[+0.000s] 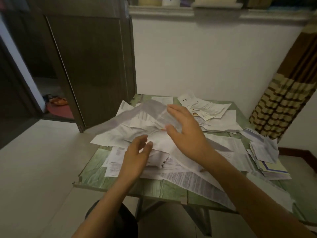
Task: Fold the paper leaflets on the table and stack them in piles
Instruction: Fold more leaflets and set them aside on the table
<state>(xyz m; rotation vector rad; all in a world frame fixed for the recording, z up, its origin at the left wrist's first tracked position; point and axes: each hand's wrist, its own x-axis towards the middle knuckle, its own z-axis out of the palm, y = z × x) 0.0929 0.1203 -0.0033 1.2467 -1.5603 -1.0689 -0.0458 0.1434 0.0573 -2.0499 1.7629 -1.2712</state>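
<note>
A small green table [96, 174] is covered with several loose white printed leaflets. One large thin leaflet [137, 115] is lifted and blurred above the heap in the middle. My right hand [185, 133] is spread beside its right edge, fingers straight, touching the sheet. My left hand [137, 155] hovers over the near part of the heap, fingers loosely curved with nothing in them. A pile of folded leaflets [264, 152] lies at the table's right edge. A long printed sheet [188, 181] hangs toward the front edge.
A dark door [89, 66] stands open at the left, close to the table's far left corner. A white wall is behind the table. A patterned brown curtain [283, 100] hangs at the right. My knee shows below the table's front edge.
</note>
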